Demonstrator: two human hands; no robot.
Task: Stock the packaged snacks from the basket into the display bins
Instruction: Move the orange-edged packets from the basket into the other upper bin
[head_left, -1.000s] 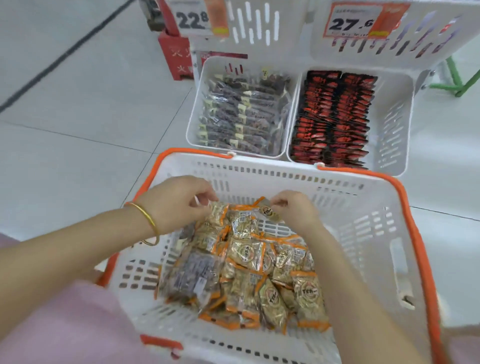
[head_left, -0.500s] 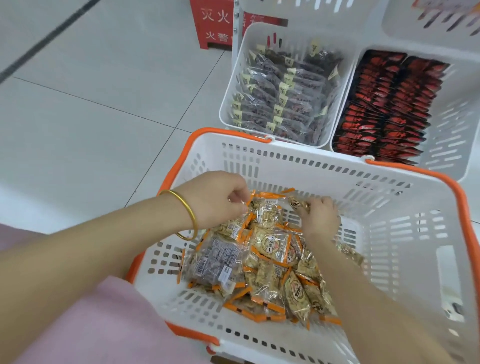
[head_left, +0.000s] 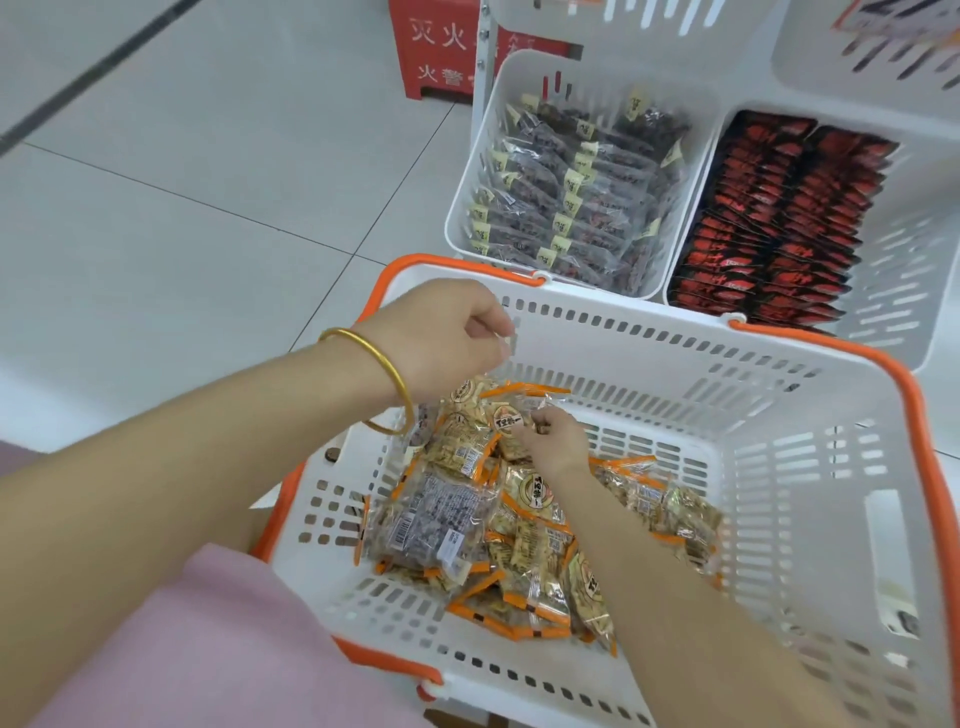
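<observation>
Inside, hands (head_left: 441, 338) pinching snack packets (head_left: 524, 499), basket's (head_left: 675, 374) right floor bare, bins (head_left: 470, 156) beyond

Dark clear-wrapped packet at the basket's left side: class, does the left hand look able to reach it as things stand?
Probably yes. The dark packet lies uncovered on top of the pile, just below the left hand, though that hand pinches a clear wrapper.

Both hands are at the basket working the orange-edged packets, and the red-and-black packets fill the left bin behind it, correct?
Wrong bin. In the head view the red-and-black packets fill the right bin; the left bin holds clear packets of dark snacks. The rest stands: left hand and right hand are at the basket working the orange-edged packets.
</observation>
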